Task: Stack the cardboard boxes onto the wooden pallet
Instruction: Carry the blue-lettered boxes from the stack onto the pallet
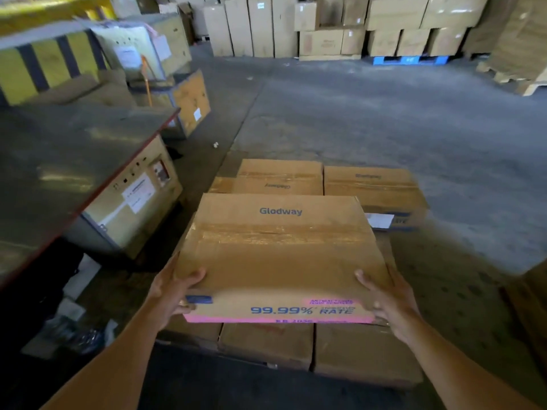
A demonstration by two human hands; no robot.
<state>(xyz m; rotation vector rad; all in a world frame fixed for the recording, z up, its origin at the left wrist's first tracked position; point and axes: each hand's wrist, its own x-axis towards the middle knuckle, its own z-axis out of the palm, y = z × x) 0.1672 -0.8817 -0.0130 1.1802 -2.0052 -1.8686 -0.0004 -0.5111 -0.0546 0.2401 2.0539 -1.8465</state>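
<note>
Two hands, left hand point(174, 294) and right hand point(387, 300), grip Glodway carton point(278, 255) at near corners, centre frame; looks stiff, bulky, likely moderately heavy.

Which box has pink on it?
The box held between the left hand and right hand; its near edge is pink, unlike the stacked boxes.

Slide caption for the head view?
Left hand and right hand hold a box above stacked boxes.
</note>
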